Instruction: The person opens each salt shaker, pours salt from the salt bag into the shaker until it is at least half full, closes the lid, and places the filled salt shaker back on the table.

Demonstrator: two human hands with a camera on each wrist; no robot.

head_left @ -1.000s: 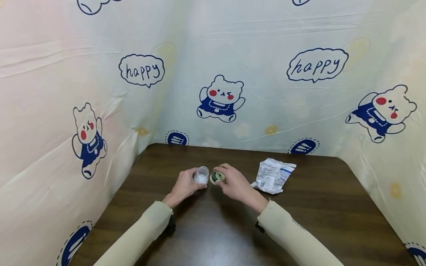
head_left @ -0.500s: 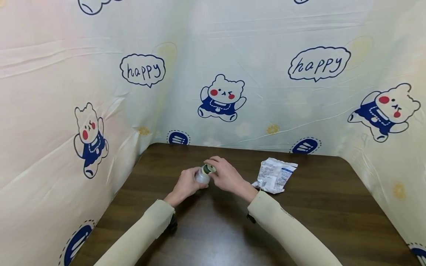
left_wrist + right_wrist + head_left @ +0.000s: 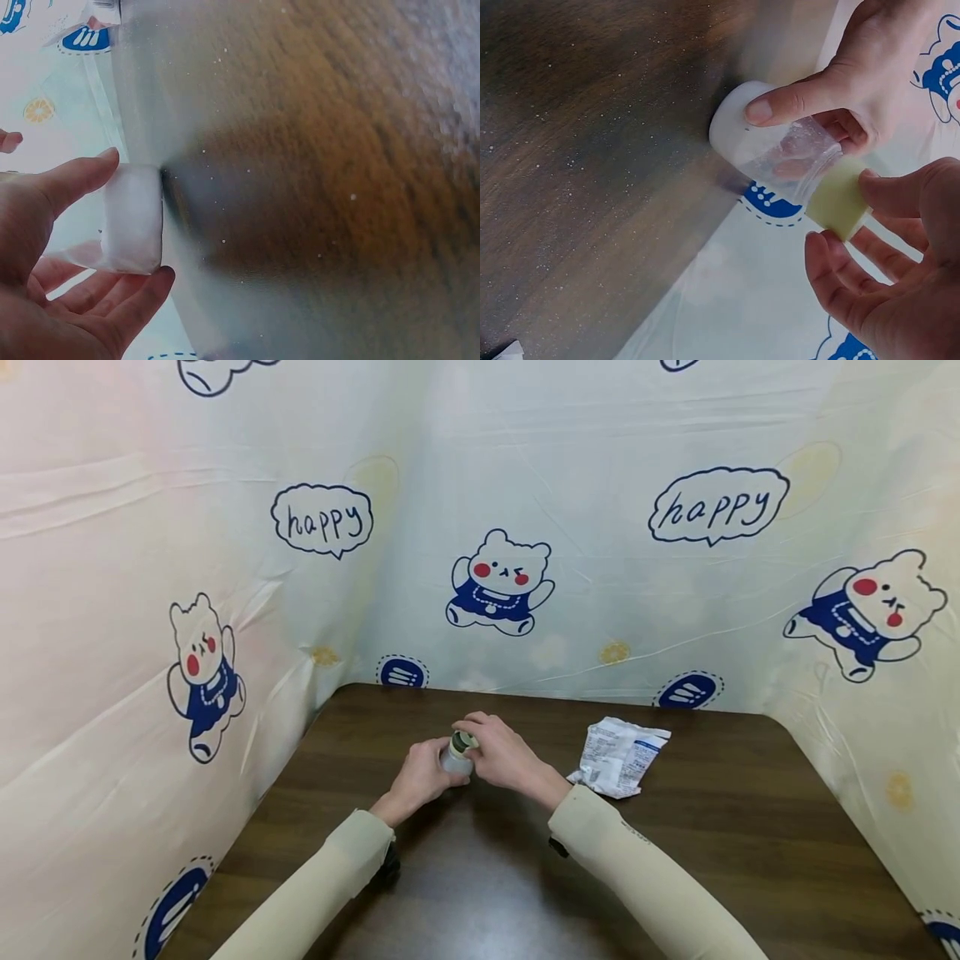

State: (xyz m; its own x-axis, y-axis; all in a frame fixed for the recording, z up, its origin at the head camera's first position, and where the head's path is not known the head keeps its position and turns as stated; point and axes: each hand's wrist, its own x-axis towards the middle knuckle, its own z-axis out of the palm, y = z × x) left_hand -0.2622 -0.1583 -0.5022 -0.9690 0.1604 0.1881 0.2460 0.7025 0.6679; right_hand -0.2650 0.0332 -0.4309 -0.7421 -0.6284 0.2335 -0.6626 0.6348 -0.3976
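A small clear jar (image 3: 454,766) with white powder in its lower part stands near the table's middle. My left hand (image 3: 420,777) grips its side, thumb and fingers on opposite sides, as the left wrist view also shows on the jar (image 3: 133,217). At the jar's mouth sits a pale yellow-green cap (image 3: 838,196), its top dark green in the head view. Thumb and fingertips of my right hand (image 3: 506,756) pinch this cap by its edge. Fingers partly cover both jar and cap.
A crumpled white packet (image 3: 618,756) with blue print lies right of my hands on the dark wooden table (image 3: 712,827). White specks dot the tabletop in the wrist views. A printed cloth (image 3: 585,510) hangs around the table's back and sides.
My right hand has moved left, bringing the cap from beside the jar onto its mouth. The left hand keeps its grip on the jar in nearly the same place.
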